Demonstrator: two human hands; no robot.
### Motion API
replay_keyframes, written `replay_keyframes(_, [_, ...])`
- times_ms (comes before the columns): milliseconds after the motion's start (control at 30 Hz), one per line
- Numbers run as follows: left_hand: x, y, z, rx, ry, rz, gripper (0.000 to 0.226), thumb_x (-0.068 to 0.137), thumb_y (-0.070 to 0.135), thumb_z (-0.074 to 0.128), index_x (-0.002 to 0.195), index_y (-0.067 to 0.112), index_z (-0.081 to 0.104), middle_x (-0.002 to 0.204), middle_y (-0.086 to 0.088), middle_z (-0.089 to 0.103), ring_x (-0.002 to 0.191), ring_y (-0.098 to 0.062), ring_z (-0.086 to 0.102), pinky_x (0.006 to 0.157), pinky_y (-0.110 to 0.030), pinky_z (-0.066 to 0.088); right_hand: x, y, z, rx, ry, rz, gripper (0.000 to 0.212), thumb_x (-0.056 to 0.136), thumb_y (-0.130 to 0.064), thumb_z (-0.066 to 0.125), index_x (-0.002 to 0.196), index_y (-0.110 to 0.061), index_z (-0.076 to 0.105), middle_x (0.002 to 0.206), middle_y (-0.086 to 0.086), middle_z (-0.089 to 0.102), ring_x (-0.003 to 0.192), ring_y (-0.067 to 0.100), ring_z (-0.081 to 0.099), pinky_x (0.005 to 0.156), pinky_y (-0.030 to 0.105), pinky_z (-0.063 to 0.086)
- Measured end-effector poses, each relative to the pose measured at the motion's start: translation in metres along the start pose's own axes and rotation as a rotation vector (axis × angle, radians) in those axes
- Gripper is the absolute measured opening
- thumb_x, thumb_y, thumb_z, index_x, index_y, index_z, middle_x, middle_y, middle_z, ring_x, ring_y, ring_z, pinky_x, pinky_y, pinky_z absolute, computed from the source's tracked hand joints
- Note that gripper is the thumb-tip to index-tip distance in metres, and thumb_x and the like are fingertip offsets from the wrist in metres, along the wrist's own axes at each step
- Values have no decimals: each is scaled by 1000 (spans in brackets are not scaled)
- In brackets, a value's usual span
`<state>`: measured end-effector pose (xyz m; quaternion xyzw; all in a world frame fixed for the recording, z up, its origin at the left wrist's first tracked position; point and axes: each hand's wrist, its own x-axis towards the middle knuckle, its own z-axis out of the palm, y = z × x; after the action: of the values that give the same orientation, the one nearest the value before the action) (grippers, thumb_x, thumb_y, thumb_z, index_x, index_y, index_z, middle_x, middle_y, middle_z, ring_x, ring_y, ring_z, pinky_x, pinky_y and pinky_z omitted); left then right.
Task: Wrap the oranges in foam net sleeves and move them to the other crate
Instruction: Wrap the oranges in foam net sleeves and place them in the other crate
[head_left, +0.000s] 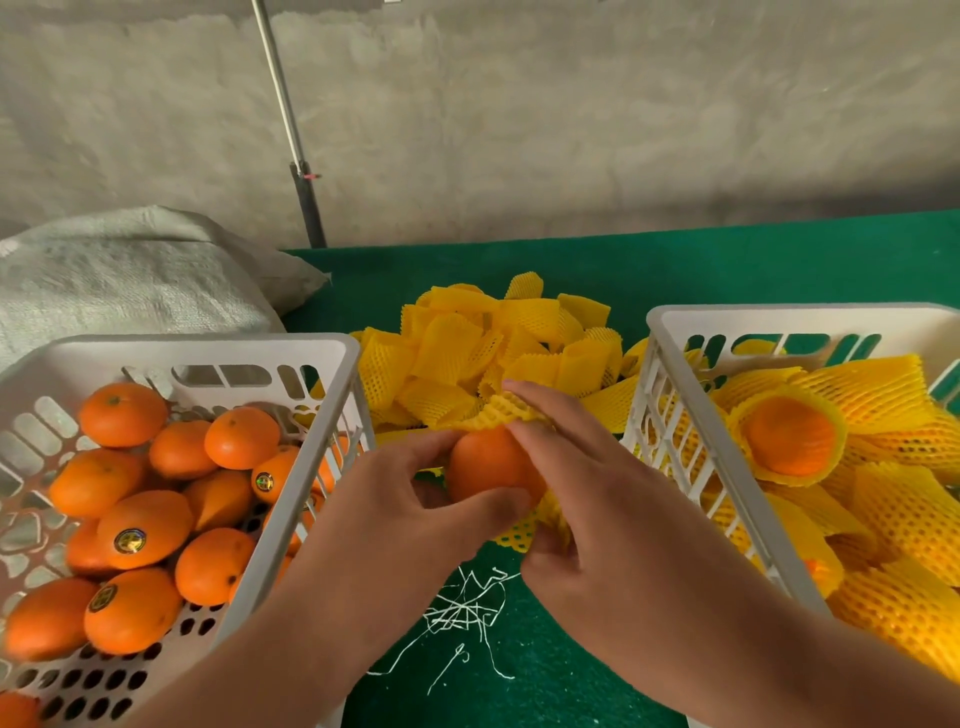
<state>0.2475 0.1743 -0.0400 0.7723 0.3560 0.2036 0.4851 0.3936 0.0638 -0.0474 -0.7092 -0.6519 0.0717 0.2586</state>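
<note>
Orange (488, 467) held between both hands — left hand (415, 499) grips it; right hand (587, 499) pinches the foam net sleeve (511, 410) around it.

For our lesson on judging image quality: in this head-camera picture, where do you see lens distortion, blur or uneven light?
Head view: wide-angle bending curves the green felt table edge and tilts the white plastic crates; soft blur on the right hand and the bare orange that it holds; light flat and even, only faint shadows.
</note>
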Motion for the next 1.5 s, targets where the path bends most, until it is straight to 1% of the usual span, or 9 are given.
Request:
replay_keyframes(200, [-4,4,1,332,381,184,47,61,78,62,88,40,64,77,15,65,74,-7,64,56,-29,53,1,-8,-6,35,-20,-133,76,88,-25,70,154,-35,35,165,-34,5,95,-10,57,76,3,46])
replay_keyframes(433, [0,1,-3,344,480,292,53,61,27,86,101,36,51,97,21,53,83,1,56,61,-25,51,-1,-11,-18,4,32,-341,51,94,-39,60,144,-37,52,157,-22,36,79,-6,61,71,12,56])
replay_keyframes(567, [-5,9,-1,319,447,371,59,56,57,74,105,48,42,109,27,47,97,-2,58,61,-32,60,-7,-8,-25,229,396,-61,51,85,-73,62,125,-43,52,116,-25,53,101,-1,61,76,14,50])
replay_keyframes(667, [-9,10,3,374,409,452,59,56,52,67,109,45,42,113,27,44,101,-3,56,63,-28,60,-6,-9,-18,313,249,166,116,56,-103,54,153,-57,8,139,-50,25,131,-10,41,100,26,47])
replay_keyframes(733, [-10,8,6,409,382,507,64,55,37,71,114,34,47,119,20,45,104,-8,54,69,-35,61,-5,-12,-12,358,152,214,128,46,-105,57,149,-69,-11,130,-64,8,129,-19,32,103,26,40])
replay_keyframes(900, [-11,6,12,475,365,528,71,60,35,81,122,25,48,126,13,44,107,-7,51,72,-33,61,-5,-9,-8,392,228,218,108,60,-93,66,148,-68,9,123,-54,36,116,-29,38,58,-7,38])
replay_keyframes(1233, [-11,7,15,415,294,479,50,75,56,69,118,33,58,126,21,46,109,-10,60,73,-27,62,-1,4,-5,364,307,329,99,62,-81,63,149,-58,20,125,-34,44,112,-2,56,84,28,60])
replay_keyframes(1400, [-16,22,2,86,279,490,15,80,16,62,92,25,61,130,12,56,127,-16,60,79,-22,58,-1,7,-9,342,293,318,111,57,-93,61,152,-58,15,133,-36,37,117,-7,50,89,31,60])
replay_keyframes(1500, [-6,22,-4,-281,126,140,20,98,0,59,95,20,61,109,4,65,121,-28,62,90,-42,53,-3,7,-9,273,207,210,111,63,-83,67,154,-58,10,133,-43,31,124,-16,39,85,20,51])
